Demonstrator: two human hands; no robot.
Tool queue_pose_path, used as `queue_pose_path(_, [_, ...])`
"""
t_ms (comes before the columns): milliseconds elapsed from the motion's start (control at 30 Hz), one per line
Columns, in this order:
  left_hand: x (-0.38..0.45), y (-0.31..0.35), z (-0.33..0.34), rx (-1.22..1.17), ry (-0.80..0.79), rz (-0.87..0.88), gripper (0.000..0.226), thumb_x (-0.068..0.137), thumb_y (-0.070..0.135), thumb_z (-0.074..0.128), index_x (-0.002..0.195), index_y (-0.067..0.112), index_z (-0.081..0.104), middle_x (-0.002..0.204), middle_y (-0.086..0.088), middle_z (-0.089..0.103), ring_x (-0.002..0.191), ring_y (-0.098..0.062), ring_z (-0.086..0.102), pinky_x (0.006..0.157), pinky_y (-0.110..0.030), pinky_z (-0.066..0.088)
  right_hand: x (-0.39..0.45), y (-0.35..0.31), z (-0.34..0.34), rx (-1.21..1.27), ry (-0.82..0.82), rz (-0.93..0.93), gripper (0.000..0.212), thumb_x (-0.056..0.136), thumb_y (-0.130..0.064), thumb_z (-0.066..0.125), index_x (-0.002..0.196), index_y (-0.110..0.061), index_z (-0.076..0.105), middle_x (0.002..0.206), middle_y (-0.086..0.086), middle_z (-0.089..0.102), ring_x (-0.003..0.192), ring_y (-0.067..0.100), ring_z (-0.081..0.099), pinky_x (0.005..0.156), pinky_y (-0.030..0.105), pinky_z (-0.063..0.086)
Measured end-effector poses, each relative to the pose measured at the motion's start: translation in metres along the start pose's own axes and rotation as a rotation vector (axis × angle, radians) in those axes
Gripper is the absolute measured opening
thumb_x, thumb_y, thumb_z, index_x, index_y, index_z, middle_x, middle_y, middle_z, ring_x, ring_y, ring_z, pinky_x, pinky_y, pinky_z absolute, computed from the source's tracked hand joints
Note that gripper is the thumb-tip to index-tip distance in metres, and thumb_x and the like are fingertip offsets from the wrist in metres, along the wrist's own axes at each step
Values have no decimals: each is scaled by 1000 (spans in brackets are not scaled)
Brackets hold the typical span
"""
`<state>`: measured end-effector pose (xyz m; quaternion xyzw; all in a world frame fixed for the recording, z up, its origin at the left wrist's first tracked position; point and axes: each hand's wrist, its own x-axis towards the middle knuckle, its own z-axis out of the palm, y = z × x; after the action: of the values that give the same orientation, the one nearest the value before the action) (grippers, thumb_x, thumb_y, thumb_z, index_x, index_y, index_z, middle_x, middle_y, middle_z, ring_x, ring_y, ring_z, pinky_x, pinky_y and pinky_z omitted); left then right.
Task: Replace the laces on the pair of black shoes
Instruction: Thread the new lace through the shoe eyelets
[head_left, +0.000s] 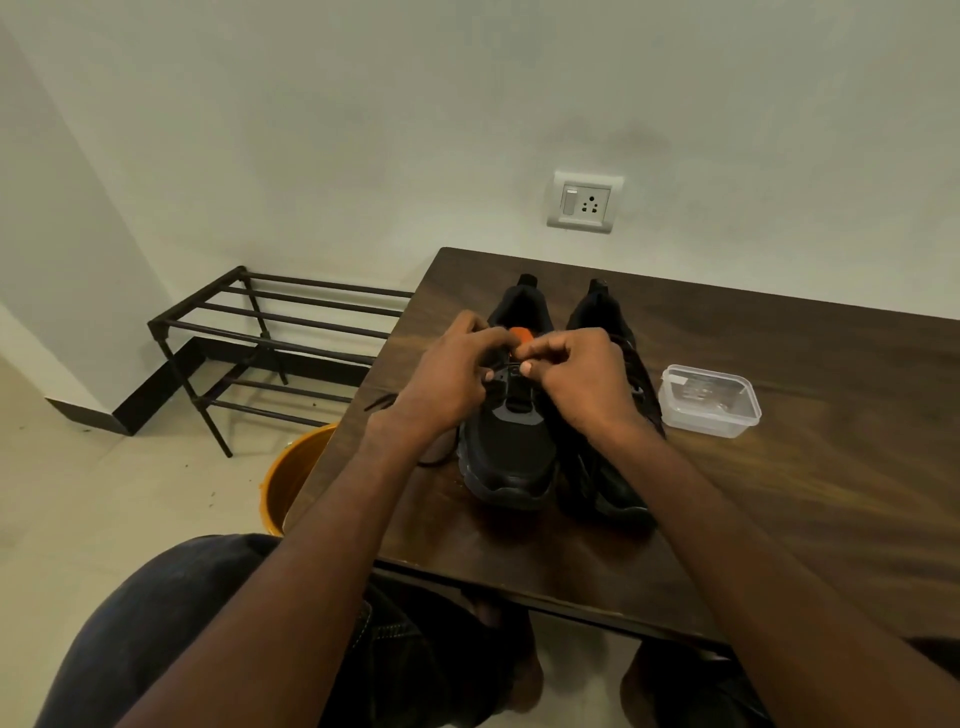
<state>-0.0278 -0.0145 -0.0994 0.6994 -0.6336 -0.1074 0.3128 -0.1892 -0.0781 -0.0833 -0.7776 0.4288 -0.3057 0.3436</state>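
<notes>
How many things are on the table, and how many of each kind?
Black shoes: 2, the left shoe and the right shoe
Clear plastic box with a lid: 1
Loose black lace by the table's left edge: 1
Total: 4

Two shoes (550, 415) stood side by side near the counter's (805, 519) left edge, toes toward its near edge. A lidded container (709, 400) sat just right of them. Off the left edge, a bucket (293, 478) stood on the floor, a rack (270, 343) behind it.
</notes>
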Motion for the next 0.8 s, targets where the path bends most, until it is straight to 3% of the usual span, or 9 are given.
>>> queue_pose_path(67, [0, -1, -1, -5, 8, -11, 45, 89, 1, 70, 127, 26, 64, 119, -2, 47, 103, -18, 57, 92, -35, 57, -1, -2, 5, -127, -2, -52, 22, 94, -14, 74, 114, -22, 79, 111, -2, 77, 104, 11, 69, 96, 31, 57])
queue_pose_path(133, [0, -2, -2, 2, 19, -19, 43, 89, 0, 70, 123, 27, 64, 116, -1, 48, 102, -16, 56, 91, -38, 58, -3, -4, 9, -304, -18, -115, 22, 97, -17, 71, 117, -22, 77, 110, 1, 75, 97, 16, 70, 93, 38, 59])
queue_pose_path(333, [-3, -10, -4, -57, 54, -35, 41, 87, -1, 71, 112, 30, 63, 114, 2, 48, 104, -15, 56, 90, -40, 59, -9, -7, 11, -575, 1, -192, 19, 96, -32, 71, 109, -18, 71, 116, -2, 48, 90, 13, 58, 82, 33, 57])
queue_pose_path(533, [-4, -10, 0, -68, 47, -26, 41, 88, 0, 70, 116, 28, 63, 115, 2, 51, 104, -16, 57, 90, -39, 58, -9, 1, 21, -397, 25, -95, 10, 95, -31, 72, 103, -29, 77, 109, -3, 49, 93, 17, 58, 78, 37, 55])
queue_pose_path(700, [-8, -5, 1, -125, 69, -56, 51, 92, -3, 65, 129, 29, 57, 97, 10, 55, 88, -8, 58, 82, -31, 58, -5, 7, 25, -331, 24, -37, 12, 96, -26, 71, 104, -30, 79, 110, 0, 52, 97, 22, 60, 84, 42, 56])
queue_pose_path(800, [-16, -4, 6, -180, 88, -105, 53, 91, -5, 64, 129, 29, 47, 90, 5, 61, 84, -11, 64, 81, -33, 60, -5, 8, 29, -321, 21, -17, 13, 96, -22, 71, 103, -31, 78, 111, -1, 51, 98, 20, 58, 86, 40, 55])
